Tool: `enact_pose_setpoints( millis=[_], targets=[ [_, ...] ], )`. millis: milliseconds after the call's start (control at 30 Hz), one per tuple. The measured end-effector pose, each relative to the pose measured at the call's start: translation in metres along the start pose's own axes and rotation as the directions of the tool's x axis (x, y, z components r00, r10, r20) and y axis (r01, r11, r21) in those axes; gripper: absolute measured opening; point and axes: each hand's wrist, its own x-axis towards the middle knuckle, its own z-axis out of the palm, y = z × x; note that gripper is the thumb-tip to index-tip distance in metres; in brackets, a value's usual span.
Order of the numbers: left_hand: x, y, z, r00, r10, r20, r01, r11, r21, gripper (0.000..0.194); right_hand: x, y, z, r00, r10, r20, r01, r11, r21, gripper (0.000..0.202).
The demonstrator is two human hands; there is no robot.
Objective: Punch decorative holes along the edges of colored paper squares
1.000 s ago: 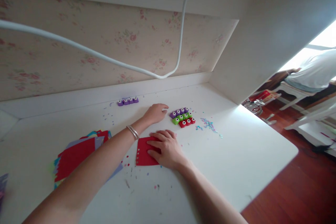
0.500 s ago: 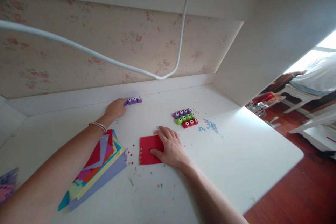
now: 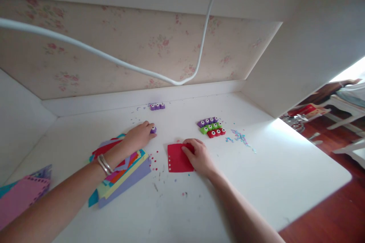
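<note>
My left hand (image 3: pixel 140 136) has its fingers closed round a small purple punch (image 3: pixel 153 130), above the upper end of the colored paper stack (image 3: pixel 125 186). My right hand (image 3: pixel 199 156) pinches the upper right part of a red paper square (image 3: pixel 178 159), which has a column of small holes along its left edge. Small red cut-outs (image 3: pixel 154 163) lie between the stack and the square. Three purple punches (image 3: pixel 157 106) stand in a row near the wall.
Purple, green and red punches (image 3: pixel 210 127) sit in rows right of the red paper, beside blue and pink confetti (image 3: pixel 241 138). Pink punched paper (image 3: pixel 23 197) lies at far left. A white cable (image 3: pixel 114 60) hangs in front of the wall.
My left hand has come back from the purple row near the wall with one punch. My right hand has gone from lying flat on the red paper to pinching it.
</note>
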Motion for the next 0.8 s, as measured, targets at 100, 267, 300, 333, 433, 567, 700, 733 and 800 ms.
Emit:
enact_pose_setpoints(
  millis=[100, 267, 300, 333, 433, 567, 700, 733, 800],
  targets=[
    [-0.026, 0.019, 0.007, 0.999, 0.037, 0.016, -0.037, 0.999, -0.029, 0.029, 0.0, 0.001, -0.002, 0.986, 0.168, -0.009, -0.165, 0.975, 0.149, 0.022],
    [-0.06, 0.044, 0.018, 0.994, 0.105, -0.016, -0.106, 0.968, -0.226, 0.022, 0.002, 0.005, -0.004, 0.956, 0.294, 0.001, -0.275, 0.892, 0.358, 0.025],
    [-0.064, 0.047, 0.021, 0.994, 0.098, -0.042, -0.106, 0.957, -0.27, 0.023, 0.003, 0.006, -0.005, 0.952, 0.304, 0.014, -0.287, 0.879, 0.38, 0.026],
    [-0.069, 0.05, 0.024, 0.994, 0.085, -0.069, -0.103, 0.945, -0.311, 0.027, 0.003, 0.006, -0.005, 0.949, 0.313, 0.033, -0.301, 0.87, 0.39, 0.027],
    [-0.077, 0.051, 0.033, 0.991, 0.07, -0.115, -0.111, 0.908, -0.405, 0.039, 0.004, 0.006, -0.006, 0.943, 0.326, 0.066, -0.327, 0.874, 0.358, 0.028],
    [-0.08, 0.048, 0.041, 0.98, 0.081, -0.181, -0.159, 0.864, -0.477, 0.026, 0.005, 0.009, -0.005, 0.937, 0.343, 0.072, -0.346, 0.873, 0.344, 0.029],
    [-0.08, 0.044, 0.048, 0.965, 0.043, -0.257, -0.178, 0.829, -0.531, 0.024, 0.004, 0.011, -0.004, 0.926, 0.357, 0.118, -0.374, 0.843, 0.386, 0.029],
    [-0.08, 0.044, 0.049, 0.964, 0.046, -0.261, -0.184, 0.824, -0.535, 0.025, 0.004, 0.011, -0.005, 0.924, 0.36, 0.127, -0.38, 0.835, 0.397, 0.029],
    [-0.081, 0.043, 0.051, 0.963, 0.054, -0.263, -0.191, 0.826, -0.53, 0.025, 0.004, 0.011, -0.005, 0.921, 0.365, 0.134, -0.387, 0.826, 0.411, 0.03]
  ],
)
